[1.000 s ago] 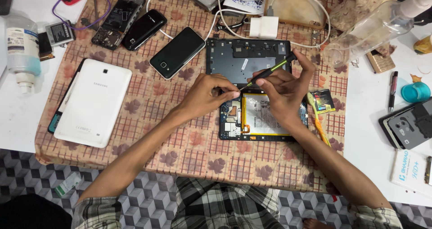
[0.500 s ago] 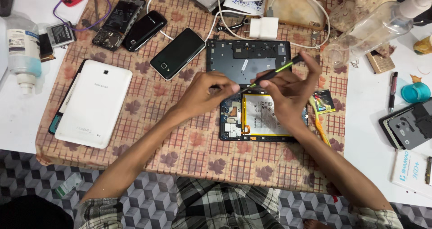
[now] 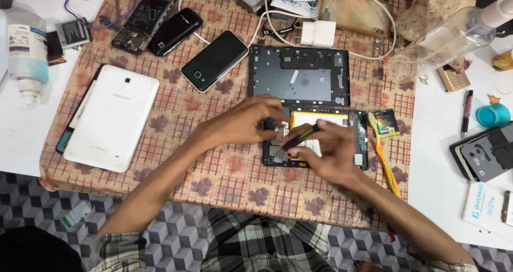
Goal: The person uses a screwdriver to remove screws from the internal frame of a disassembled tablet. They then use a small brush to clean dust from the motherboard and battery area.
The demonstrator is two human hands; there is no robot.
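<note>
Together, left hand (image 3: 243, 123) and right hand (image 3: 332, 153) work the opened tablet (image 3: 359, 136).

We find the scene evenly and fairly brightly lit, apparently from overhead, with a warm cast. Shadows are soft and short; we note a faint one beneath the left hand (image 3: 246, 123) on the patterned cloth (image 3: 214, 170). The white tabletop (image 3: 443, 160) at the right edge runs close to overexposed, and the white tablet (image 3: 112, 117) looks pale and flat. A mild sheen shows on the black phone (image 3: 215, 60). The right hand (image 3: 326, 152) is smeared by motion blur, as is the tool (image 3: 302, 137) it holds. Fine detail is soft throughout.
</note>
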